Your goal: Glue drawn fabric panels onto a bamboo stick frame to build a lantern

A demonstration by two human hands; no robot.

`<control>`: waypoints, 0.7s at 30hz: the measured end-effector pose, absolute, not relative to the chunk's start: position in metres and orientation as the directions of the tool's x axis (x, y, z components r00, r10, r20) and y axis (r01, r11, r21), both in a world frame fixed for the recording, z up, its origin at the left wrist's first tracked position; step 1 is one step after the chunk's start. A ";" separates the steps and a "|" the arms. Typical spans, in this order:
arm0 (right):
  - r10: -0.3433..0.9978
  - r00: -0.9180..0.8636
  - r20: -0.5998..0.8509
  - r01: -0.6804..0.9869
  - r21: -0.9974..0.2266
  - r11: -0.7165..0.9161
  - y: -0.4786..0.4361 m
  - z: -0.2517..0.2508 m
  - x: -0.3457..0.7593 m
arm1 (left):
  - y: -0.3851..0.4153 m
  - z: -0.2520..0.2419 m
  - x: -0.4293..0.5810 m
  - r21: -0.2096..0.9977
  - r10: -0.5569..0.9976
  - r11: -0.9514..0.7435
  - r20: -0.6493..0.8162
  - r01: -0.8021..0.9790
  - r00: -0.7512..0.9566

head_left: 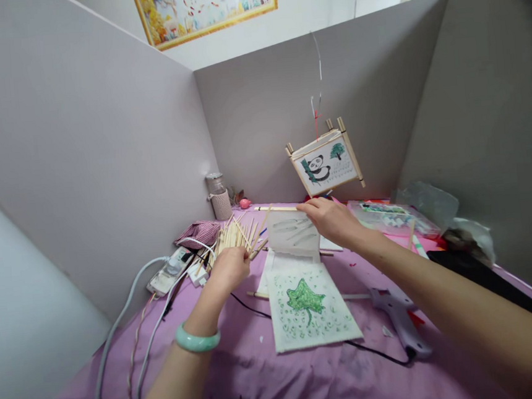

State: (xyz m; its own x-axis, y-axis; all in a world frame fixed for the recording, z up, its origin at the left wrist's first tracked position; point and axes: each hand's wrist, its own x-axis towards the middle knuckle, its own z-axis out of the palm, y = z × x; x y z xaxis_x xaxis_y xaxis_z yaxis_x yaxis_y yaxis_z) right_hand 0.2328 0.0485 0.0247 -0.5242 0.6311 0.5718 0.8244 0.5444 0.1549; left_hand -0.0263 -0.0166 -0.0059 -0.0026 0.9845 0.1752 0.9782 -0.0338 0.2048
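Observation:
My left hand [229,266] is closed on a bundle of thin wooden sticks [240,234] that fan out above its fingers. My right hand [329,219] pinches the end of a long wooden stick [273,209] held level at the top edge of a painted paper panel [293,231], which stands folded up. A second panel with a green leaf painting [307,304] lies flat on the purple cloth [244,381] in front of it. A jade bangle [197,340] is on my left wrist.
A small paper lantern with a panda drawing [325,164] hangs on a wire at the back. A glue gun [400,315] lies at the right, a power strip with cables [167,273] at the left, a jar [219,196] in the corner. Grey partitions close three sides.

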 end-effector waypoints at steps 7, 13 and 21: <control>0.645 -0.507 0.572 0.834 0.136 0.535 0.049 0.025 0.232 | -0.025 0.000 -0.028 0.204 0.988 -0.006 0.155 0.979 -0.026; 0.648 -0.504 0.571 0.835 0.131 0.534 0.050 0.024 0.232 | -0.025 0.002 -0.027 0.233 0.990 0.027 0.128 0.972 -0.059; 0.656 -0.499 0.566 0.838 0.122 0.532 0.054 0.024 0.233 | -0.022 -0.003 -0.026 0.268 0.994 0.013 0.105 0.963 -0.042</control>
